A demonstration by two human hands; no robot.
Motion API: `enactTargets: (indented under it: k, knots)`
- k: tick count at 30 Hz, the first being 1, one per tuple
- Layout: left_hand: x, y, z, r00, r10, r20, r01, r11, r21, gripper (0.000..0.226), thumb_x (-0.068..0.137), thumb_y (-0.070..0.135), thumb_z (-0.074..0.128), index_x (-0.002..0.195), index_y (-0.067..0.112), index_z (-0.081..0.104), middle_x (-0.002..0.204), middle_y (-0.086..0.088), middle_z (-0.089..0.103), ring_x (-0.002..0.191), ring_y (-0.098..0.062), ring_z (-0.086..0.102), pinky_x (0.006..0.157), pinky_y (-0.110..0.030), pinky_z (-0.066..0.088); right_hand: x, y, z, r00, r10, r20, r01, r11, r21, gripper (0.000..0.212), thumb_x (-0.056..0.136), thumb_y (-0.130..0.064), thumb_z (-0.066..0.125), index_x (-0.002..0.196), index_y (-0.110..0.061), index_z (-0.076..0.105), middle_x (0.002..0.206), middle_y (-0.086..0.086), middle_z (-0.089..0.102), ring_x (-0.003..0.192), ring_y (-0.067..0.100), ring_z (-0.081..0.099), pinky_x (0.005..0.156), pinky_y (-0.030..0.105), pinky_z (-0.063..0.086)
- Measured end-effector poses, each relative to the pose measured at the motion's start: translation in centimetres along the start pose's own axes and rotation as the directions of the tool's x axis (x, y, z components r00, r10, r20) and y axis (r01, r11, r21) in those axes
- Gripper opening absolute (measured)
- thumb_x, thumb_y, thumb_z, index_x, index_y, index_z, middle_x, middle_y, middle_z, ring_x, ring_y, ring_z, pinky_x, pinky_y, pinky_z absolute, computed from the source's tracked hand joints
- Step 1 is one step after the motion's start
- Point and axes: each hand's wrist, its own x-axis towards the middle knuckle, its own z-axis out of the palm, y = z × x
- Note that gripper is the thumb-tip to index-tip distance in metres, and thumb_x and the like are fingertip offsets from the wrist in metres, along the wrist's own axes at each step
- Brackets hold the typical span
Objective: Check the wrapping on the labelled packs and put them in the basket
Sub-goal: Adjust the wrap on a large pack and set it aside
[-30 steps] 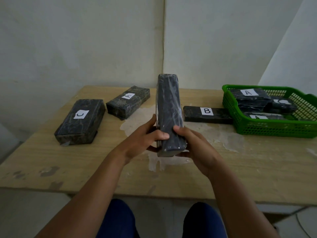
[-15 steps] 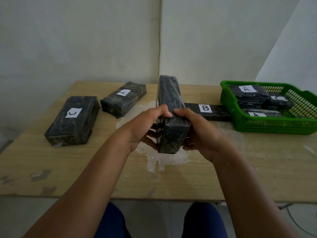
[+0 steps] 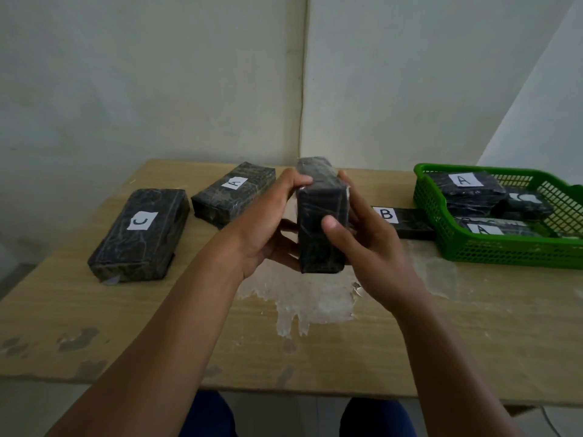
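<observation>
A dark film-wrapped pack [image 3: 320, 228] is held above the middle of the table with its short end facing me and no label showing. My left hand [image 3: 268, 228] grips its left side, fingers underneath and thumb on the top edge. My right hand [image 3: 362, 238] grips its right side with the thumb pressed on the near end face. On the table lie a pack labelled C [image 3: 140, 234] at left, a pack labelled A [image 3: 233, 192] behind it, and a pack labelled B [image 3: 402, 220] against the green basket [image 3: 492, 250]. The basket holds several labelled packs [image 3: 467, 187].
The wooden table [image 3: 473, 326] has a pale patch of peeled surface [image 3: 303, 298] under my hands. White walls meet in a corner right behind the table. My knees show below the front edge.
The pack has been tipped further over between my hands, so its end face now points at me. My right thumb has shifted onto that end face.
</observation>
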Motion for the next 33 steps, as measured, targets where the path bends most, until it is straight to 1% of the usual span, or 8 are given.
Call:
enactTargets:
  k: [3, 7, 10, 13, 16, 24, 29, 33]
  knots:
    - [0.0, -0.2, 0.5, 0.993, 0.109, 0.034, -0.112, 0.988, 0.102, 0.059, 0.094, 0.079, 0.038, 0.14, 0.049, 0.059, 0.128, 0.003, 0.072, 0.114, -0.021, 0.072, 0.088, -0.044, 0.064, 0.2, -0.2, -0.2, 0.995, -0.012, -0.101, 0.019, 0.997, 0.069, 0.074, 0.085, -0.034, 0.073, 0.154, -0.036, 0.047, 0.146, -0.002, 0.064, 0.125, 0.008, 0.068, 0.087, 0.03, 0.064]
    - [0.3, -1.7, 0.1, 0.963, 0.264, 0.053, -0.269, 0.923, 0.274, 0.092, 0.077, 0.084, 0.061, 0.154, 0.068, 0.015, 0.146, 0.025, 0.058, 0.139, -0.009, 0.055, 0.106, -0.046, 0.056, 0.1, -0.3, -1.1, 0.992, -0.016, -0.129, 0.023, 0.998, 0.055, 0.067, 0.081, -0.031, 0.078, 0.143, -0.033, 0.054, 0.137, 0.002, 0.071, 0.118, 0.014, 0.073, 0.082, 0.033, 0.065]
    - [0.7, -2.8, -0.2, 0.934, 0.347, 0.084, -0.357, 0.904, 0.235, 0.095, 0.082, 0.07, 0.069, 0.158, 0.063, 0.013, 0.157, 0.021, 0.05, 0.149, -0.009, 0.044, 0.112, -0.044, 0.052, -0.2, -0.1, -1.6, 0.993, -0.06, -0.101, 0.058, 0.998, -0.018, 0.069, 0.084, -0.033, 0.079, 0.147, -0.039, 0.05, 0.14, 0.001, 0.069, 0.129, 0.021, 0.068, 0.094, 0.045, 0.063]
    - [0.6, -3.3, -0.2, 0.9, 0.423, 0.105, -0.435, 0.886, 0.159, 0.086, 0.1, 0.029, 0.069, 0.163, 0.05, 0.015, 0.15, 0.029, 0.054, 0.15, -0.007, 0.042, 0.101, -0.026, 0.056, -0.5, -0.3, -1.6, 0.988, -0.126, -0.085, 0.122, 0.991, -0.049, 0.074, 0.087, -0.025, 0.079, 0.153, -0.037, 0.049, 0.148, -0.001, 0.064, 0.135, 0.021, 0.064, 0.093, 0.042, 0.064]
    - [0.6, -3.6, -0.2, 0.869, 0.486, 0.094, -0.495, 0.851, 0.176, 0.084, 0.102, 0.01, 0.063, 0.165, 0.041, 0.017, 0.151, 0.032, 0.051, 0.147, -0.004, 0.045, 0.098, -0.021, 0.055, -0.6, -0.5, -1.4, 0.98, -0.168, -0.108, 0.166, 0.986, -0.023, 0.068, 0.083, -0.02, 0.081, 0.145, -0.035, 0.057, 0.144, -0.002, 0.066, 0.131, 0.02, 0.066, 0.088, 0.038, 0.065]
    - [-0.1, -3.1, 0.3, 0.869, 0.494, 0.016, -0.491, 0.86, 0.142, 0.078, 0.094, 0.029, 0.065, 0.162, 0.042, 0.029, 0.145, 0.019, 0.063, 0.139, -0.004, 0.055, 0.094, -0.024, 0.058, -0.5, -0.5, -0.9, 0.973, -0.183, -0.141, 0.175, 0.982, -0.073, 0.07, 0.083, -0.025, 0.079, 0.147, -0.037, 0.054, 0.141, -0.008, 0.069, 0.13, 0.012, 0.066, 0.098, 0.041, 0.062]
    - [-0.5, -1.4, 0.6, 0.898, 0.422, -0.122, -0.382, 0.888, 0.256, 0.069, 0.091, 0.062, 0.067, 0.155, 0.041, 0.047, 0.12, 0.012, 0.077, 0.105, 0.001, 0.074, 0.08, -0.024, 0.064, -0.7, -0.4, -0.9, 0.992, -0.046, -0.114, 0.046, 0.999, -0.002, 0.091, 0.088, -0.038, 0.084, 0.161, -0.045, 0.032, 0.155, -0.005, 0.057, 0.134, 0.012, 0.063, 0.103, 0.042, 0.059]
    - [-1.2, -0.3, 0.6, 0.951, 0.295, -0.093, -0.274, 0.942, 0.192, 0.06, 0.096, 0.051, 0.062, 0.152, 0.032, 0.053, 0.104, -0.002, 0.081, 0.083, -0.016, 0.081, 0.07, -0.032, 0.066, -0.1, -1.8, -0.7, 0.975, -0.024, -0.22, 0.019, 1.0, -0.024, 0.063, 0.094, -0.027, 0.078, 0.151, -0.036, 0.05, 0.136, -0.002, 0.072, 0.113, 0.004, 0.074, 0.093, 0.034, 0.063]
